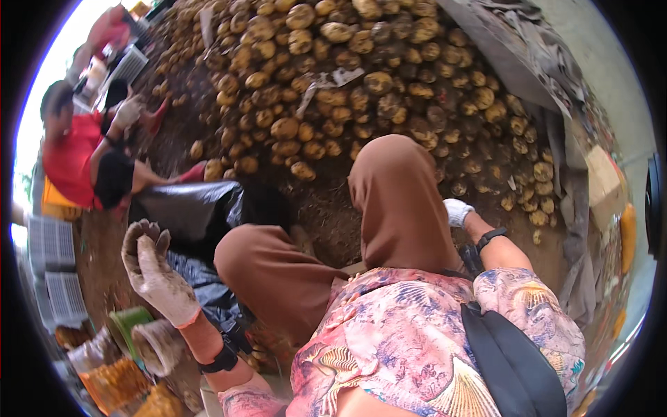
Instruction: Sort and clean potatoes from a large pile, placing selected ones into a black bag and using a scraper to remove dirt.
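Note:
My left hand (pixel 159 279), in a soil-stained white knit glove, is raised beside a black plastic bag (pixel 187 206). Its fingers are loosely bent, and nothing shows between them. Past my right knee, my right hand (pixel 458 212) wears a white glove; its fingers are hidden behind the leg, so what it touches cannot be seen. A large heap of soil-covered potatoes (pixel 285 128) spreads over the dirt floor (pixel 328 208) before me. I sit with both knees bent and apart.
A co-worker in a red shirt (pixel 73 151) sits at the left with gloved hands raised. White plastic crates (pixel 51 241), a green bucket (pixel 127 323) and an orange crate of potatoes (pixel 114 383) line the left side. Grey cloth (pixel 565 172) edges the heap at right, near a cardboard box (pixel 602 180).

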Motion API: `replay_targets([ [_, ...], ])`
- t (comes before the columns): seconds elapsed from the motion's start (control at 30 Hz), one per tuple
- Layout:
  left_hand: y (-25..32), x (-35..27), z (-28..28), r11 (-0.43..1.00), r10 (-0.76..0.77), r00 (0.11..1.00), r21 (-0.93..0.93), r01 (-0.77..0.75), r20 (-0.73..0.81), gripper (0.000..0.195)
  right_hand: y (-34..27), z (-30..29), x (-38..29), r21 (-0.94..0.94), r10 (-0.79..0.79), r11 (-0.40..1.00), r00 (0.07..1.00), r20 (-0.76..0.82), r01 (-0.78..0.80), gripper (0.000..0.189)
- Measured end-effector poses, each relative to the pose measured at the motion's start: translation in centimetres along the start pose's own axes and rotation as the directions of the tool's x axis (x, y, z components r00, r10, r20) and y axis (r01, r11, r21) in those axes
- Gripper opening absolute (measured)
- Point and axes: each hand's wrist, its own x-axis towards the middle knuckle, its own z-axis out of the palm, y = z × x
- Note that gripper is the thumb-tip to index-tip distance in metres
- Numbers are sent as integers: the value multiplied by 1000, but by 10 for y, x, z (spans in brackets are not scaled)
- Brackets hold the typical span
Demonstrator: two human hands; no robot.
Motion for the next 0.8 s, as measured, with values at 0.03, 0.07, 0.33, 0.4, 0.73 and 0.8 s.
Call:
replay_targets([
  [0.03,8,9,21,993,-44,996,-105,52,80,28,3,12,0,42,5,999,1000,-28,-4,47],
  [0.07,16,16,42,992,-3,991,-123,20,135,28,5,24,-1,57,-6,998,999,-44,9,48],
  [0.33,-14,37,182,632,-181,732,-493,598,656,29,16,50,-24,161,54,986,998,-9,-52,55],
  [0.4,-36,43,199,563,-384,711,-461,686,589,24,14,41,-32,144,123,982,992,-16,-120,48],
  [0.73,-81,51,197,446,-641,651,-493,747,407,16,-56,-70,41,103,-26,993,946,-322,63,47],
  [0.8,-77,52,194,445,-646,658,-510,736,387,17,-95,-116,76,-37,-152,988,861,-485,153,51],
])
